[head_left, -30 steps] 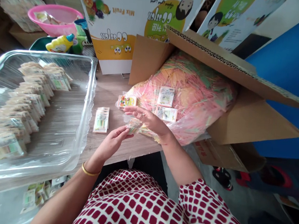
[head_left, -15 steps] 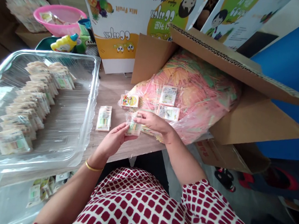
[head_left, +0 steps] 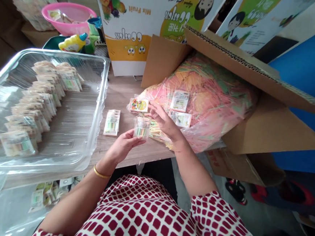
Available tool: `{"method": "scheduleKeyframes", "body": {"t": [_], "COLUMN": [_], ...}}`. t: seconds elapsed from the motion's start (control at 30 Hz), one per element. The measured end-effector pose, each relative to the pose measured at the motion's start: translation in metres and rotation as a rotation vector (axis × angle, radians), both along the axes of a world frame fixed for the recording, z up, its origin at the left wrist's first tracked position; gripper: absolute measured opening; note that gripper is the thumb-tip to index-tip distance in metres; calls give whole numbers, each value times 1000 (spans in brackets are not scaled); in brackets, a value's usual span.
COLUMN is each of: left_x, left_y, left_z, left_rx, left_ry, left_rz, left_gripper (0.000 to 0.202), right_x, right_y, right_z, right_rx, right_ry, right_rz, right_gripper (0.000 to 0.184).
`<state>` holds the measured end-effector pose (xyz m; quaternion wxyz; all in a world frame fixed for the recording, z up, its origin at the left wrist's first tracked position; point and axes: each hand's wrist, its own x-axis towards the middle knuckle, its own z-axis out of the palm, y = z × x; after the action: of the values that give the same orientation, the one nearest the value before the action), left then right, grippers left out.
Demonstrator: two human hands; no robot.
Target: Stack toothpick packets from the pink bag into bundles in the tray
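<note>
My left hand [head_left: 124,144] pinches the lower left side of a small clear packet [head_left: 142,127] with coloured sticks inside. My right hand [head_left: 164,120] is off the packet, its fingers apart, just right of a stack of printed cards [head_left: 139,105] in clear film. Loose coloured sticks [head_left: 156,129] lie under and beside the right wrist. Left of the held packet, a small stack of filled packets [head_left: 111,122] rests on the table. Two more packets [head_left: 180,100] lie on a big plastic bag of coloured sticks [head_left: 200,85].
A clear plastic tray [head_left: 100,102] on the left holds rows of filled packets [head_left: 43,100]. The big bag spills from an open cardboard box [head_left: 271,123]. Behind stand a white printed carton [head_left: 123,66], a pink basin [head_left: 69,27] and a yellow bottle [head_left: 73,43].
My right hand has let go of the packet and moved up and right, its fingers spreading. My left hand still holds the packet. The whole view has shifted slightly.
</note>
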<state>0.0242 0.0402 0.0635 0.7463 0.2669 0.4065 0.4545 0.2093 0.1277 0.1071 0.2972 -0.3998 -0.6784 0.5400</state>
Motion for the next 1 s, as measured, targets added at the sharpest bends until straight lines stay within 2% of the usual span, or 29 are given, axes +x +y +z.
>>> {"method": "scheduleKeyframes", "body": {"t": [0.1,0.13,0.23,0.37,0.43,0.5,0.53,0.57,0.6,0.67,0.73,0.8,0.87,1.0], "left_x": [-1,-1,-2,-7,-13,-20,-24,-28,-32,-37,-39,-38,-35,-31], "left_y": [-3,-4,-6,-12,-22,-38,-47,-57,-66,-79,-84,-81,-74,-57], "left_z": [-2,-3,-6,-14,-21,-31,-35,-40,-44,-51,-56,-60,-64,-68], "left_rx": [17,19,24,87,149,247,312,395,486,628,674,653,620,566], "left_ry": [-4,1,38,107,298,644,835,991,1108,1295,1455,1582,1656,1701], "left_rz": [-6,-3,15,25,167,393,478,496,453,287,137,57,33,87], "left_gripper": [37,36,30,38,40,34,28,24,21,30,48,66,76,78], "right_x": [0,-1,-3,-11,-24,-44,-56,-70,-85,-112,-131,-134,-120,-65], "right_y": [2,2,0,1,4,7,9,10,10,9,9,14,26,64], "right_z": [-5,-6,-9,-14,-20,-29,-34,-39,-43,-49,-51,-47,-40,-23], "right_rx": [-32,-42,-48,2,24,20,17,19,28,59,102,169,265,439], "right_ry": [-85,-99,-91,-205,-181,-156,-167,-190,-218,-281,-344,-403,-469,-728], "right_rz": [223,253,171,211,92,-15,-22,-1,39,120,152,102,-17,-294], "right_gripper": [52,49,41,22,20,19,17,16,15,13,9,8,11,20]}}
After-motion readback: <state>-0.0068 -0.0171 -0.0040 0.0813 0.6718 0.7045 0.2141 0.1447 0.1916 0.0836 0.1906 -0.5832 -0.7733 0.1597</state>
